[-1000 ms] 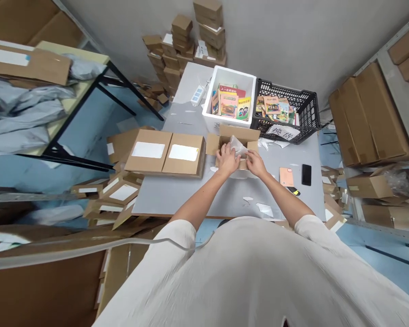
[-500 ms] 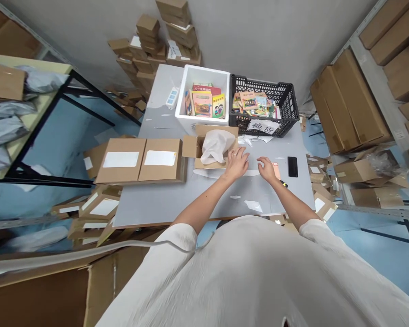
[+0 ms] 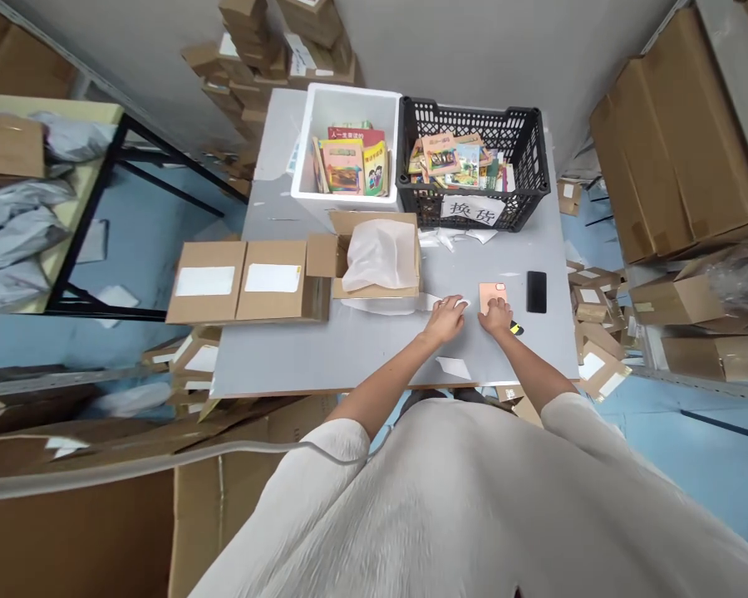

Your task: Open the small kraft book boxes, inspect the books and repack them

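My left hand (image 3: 447, 318) lies low on the grey table, fingers apart and slightly bent, its fingertips at a small white paper scrap (image 3: 465, 302). Close to its right, my right hand (image 3: 497, 318) rests with spread fingers on the lower part of a pink phone (image 3: 492, 291). A yellow-and-black cutter (image 3: 517, 329) lies beside that hand. Left of my hands stands an open cardboard box (image 3: 376, 292) with white wrapping (image 3: 381, 256) bulging inside it. Another paper piece (image 3: 454, 368) lies nearer the table's front edge.
Two closed cartons (image 3: 273, 301) with blank labels stand at the table's left. Behind are a white foam box (image 3: 349, 201) and a black crate (image 3: 524, 178), both holding books. A black phone (image 3: 537, 292) lies at the right. Boxes crowd the floor around the table.
My left hand has moved away from the open box, toward the right and front. My right hand has come down onto the pink phone. The view has shifted slightly.
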The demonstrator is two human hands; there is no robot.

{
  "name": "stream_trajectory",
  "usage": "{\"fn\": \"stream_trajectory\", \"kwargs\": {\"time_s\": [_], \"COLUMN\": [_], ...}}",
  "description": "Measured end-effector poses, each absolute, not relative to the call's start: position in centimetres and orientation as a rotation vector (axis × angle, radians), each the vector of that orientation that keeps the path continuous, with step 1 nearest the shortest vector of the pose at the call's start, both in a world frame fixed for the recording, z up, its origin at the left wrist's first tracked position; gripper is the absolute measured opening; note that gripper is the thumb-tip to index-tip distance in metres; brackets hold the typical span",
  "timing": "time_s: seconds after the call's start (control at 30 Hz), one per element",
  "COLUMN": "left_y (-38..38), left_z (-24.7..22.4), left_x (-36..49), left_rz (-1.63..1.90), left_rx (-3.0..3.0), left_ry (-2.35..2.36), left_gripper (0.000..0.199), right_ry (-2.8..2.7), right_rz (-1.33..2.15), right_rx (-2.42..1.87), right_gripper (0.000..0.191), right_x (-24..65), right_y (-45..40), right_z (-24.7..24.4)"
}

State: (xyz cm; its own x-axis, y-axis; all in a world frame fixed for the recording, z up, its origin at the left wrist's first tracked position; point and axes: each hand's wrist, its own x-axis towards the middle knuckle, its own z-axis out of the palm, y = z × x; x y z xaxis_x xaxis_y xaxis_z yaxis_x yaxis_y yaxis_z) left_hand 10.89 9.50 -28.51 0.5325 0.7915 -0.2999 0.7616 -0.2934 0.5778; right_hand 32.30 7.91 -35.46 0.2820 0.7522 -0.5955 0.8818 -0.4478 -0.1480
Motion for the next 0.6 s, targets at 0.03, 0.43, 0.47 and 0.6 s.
{"fn": "stream_trajectory", "kwargs": {"time_s": [0.03, 0.43, 0.47, 0.6], "left_y": [9.2, 7.9, 8.1, 8.9], "left_z": [-29.1, -32.3, -32.3, -32.4], "left_x": [11.1, 12.2, 12.2, 12.1], "left_rz": [0.036, 0.002, 0.005, 0.059], "left_rx": [2.051, 1.883, 1.881, 1.824], "left_ry": [1.268, 1.276, 1.274, 1.284], "left_gripper": [0.052, 0.048, 0.048, 0.043], "right_ry": [1.533, 1.564, 1.522, 1.515], "right_rz": [-0.902, -1.156, -1.155, -1.056], "right_rx": [2.360, 2.494, 2.493, 2.641], "right_gripper": [0.053, 0.029, 0.025, 0.026], "right_x": [32.2, 33.4, 33.8, 35.0], "right_y": [7.7, 8.8, 9.3, 10.2], "right_z": [-36.1, -34.8, -33.9, -30.6]}}
